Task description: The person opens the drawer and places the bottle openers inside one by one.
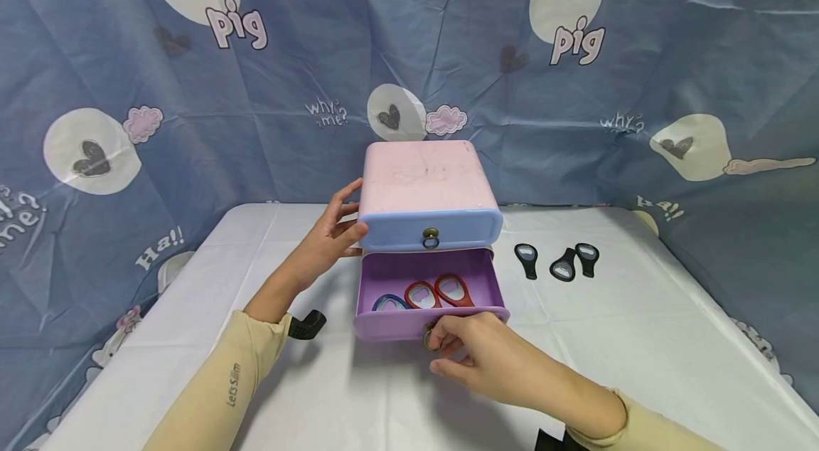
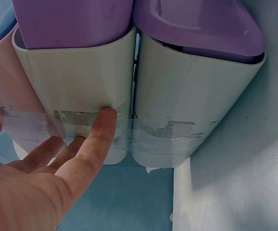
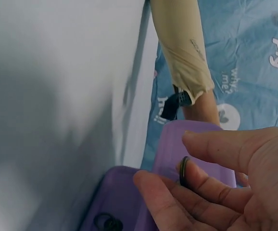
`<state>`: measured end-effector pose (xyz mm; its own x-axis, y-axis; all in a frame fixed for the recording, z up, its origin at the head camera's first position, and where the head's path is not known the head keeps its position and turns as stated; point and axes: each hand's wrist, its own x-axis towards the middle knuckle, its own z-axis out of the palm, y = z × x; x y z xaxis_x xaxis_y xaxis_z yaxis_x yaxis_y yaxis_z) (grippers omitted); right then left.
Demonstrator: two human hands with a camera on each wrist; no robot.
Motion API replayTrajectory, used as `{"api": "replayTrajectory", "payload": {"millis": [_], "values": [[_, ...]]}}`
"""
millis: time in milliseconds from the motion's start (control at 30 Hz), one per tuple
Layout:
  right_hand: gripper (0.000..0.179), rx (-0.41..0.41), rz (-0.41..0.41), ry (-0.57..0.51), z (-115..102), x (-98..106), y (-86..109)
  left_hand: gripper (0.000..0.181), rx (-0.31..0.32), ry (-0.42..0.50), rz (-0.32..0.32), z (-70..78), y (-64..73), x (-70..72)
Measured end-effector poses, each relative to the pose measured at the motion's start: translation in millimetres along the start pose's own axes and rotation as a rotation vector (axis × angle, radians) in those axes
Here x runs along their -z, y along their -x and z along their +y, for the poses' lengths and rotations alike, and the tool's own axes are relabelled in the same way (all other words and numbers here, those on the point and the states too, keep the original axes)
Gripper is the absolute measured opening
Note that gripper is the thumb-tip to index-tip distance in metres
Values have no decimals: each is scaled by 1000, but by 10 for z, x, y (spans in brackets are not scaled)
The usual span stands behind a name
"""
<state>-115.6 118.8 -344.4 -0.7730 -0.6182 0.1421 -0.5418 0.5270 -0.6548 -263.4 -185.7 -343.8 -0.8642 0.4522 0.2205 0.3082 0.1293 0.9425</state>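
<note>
A stacked drawer cabinet [image 1: 427,177] with a pink top stands on the table. Its blue top drawer [image 1: 390,231] is closed, while the purple drawer [image 1: 384,326] below is pulled out. Inside lie two red-rimmed magnifying glasses [image 1: 456,300] and a blue-rimmed one [image 1: 377,304]. My left hand [image 1: 325,245] rests on the cabinet's left side, fingers spread and fairly straight; in the left wrist view a fingertip presses the pale casing [image 2: 81,72]. My right hand [image 1: 483,355] is at the purple drawer's front, a finger hooked through its ring pull [image 3: 183,171].
Several black magnifying glasses [image 1: 563,266] lie on the white tablecloth [image 1: 640,337] right of the cabinet. A patterned blue curtain [image 1: 307,31] hangs behind. A lower purple drawer [image 2: 201,24] shows in the left wrist view, beside clear tape [image 2: 163,137] across the casings.
</note>
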Motion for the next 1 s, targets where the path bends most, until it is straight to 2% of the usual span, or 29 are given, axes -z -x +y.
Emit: {"api": "replayTrajectory", "payload": {"millis": [233,567,1000], "values": [[9,-35,18,-28,65,72,-107,83,-6,3,2,-12,-6,-8],[8,-43,51,20,177,133,-279,83,-19,-2,11,-29,-18,-10],[8,-55,90,27,316,199,-519,83,-11,-15,4,-42,-16,-8]]}}
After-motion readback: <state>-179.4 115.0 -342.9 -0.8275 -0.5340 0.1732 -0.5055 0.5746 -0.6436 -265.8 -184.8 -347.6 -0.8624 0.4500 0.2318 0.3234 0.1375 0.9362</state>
